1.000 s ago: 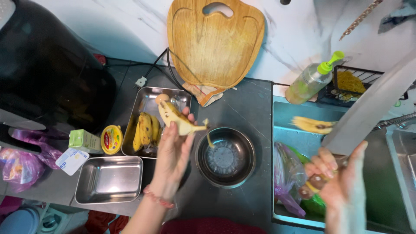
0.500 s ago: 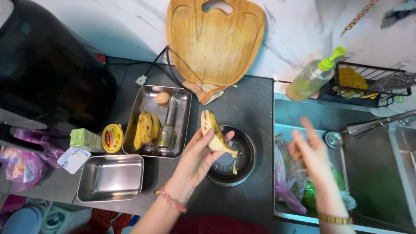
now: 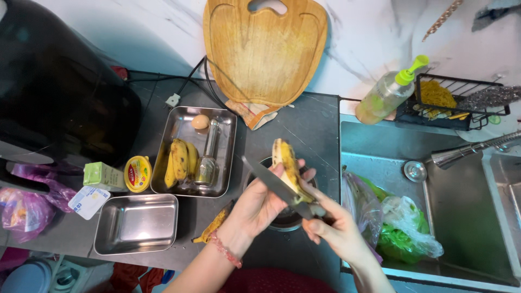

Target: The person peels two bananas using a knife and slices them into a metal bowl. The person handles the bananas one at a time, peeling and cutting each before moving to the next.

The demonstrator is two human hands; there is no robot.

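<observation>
Left hand (image 3: 260, 203) is curled around a banana (image 3: 287, 168), gripping it at the lower half, tip pointing to 12 o'clock. The peel looks partly opened, with dark speckles on the skin. Right hand (image 3: 334, 228) is closed on the handle of a knife (image 3: 271, 182). The blade runs toward 10 o'clock and lies across the fruit just above the left fingers; blade and banana appear to be touching. Both sit directly over a round dark bowl (image 3: 285, 220) on the dark desk (image 3: 304, 125), mostly hidden by the hands.

Surroundings:
- Steel tray (image 3: 222, 184) at 9 o'clock of the banana, holding more bananas (image 3: 178, 160), an egg (image 3: 199, 121) and a metal shaker (image 3: 207, 157).
- Empty steel tray (image 3: 135, 223) further toward 8 o'clock.
- A strip of peel (image 3: 214, 223) lies on the desk beside the left wrist.
- Wooden cutting board (image 3: 265, 49) leans on the wall at 12 o'clock.
- Sink (image 3: 477, 217) at 3 o'clock, with plastic bags (image 3: 401, 228) in it.

Judgement on technique: cutting in hand is workable if the edge moves away from the left thumb and fingertips. Light pressure is enough, since the fruit looks ripe and soft. Keep the banana centred over the bowl so pieces fall inside. Risk: the blade slipping on the skin toward the left fingers.
</observation>
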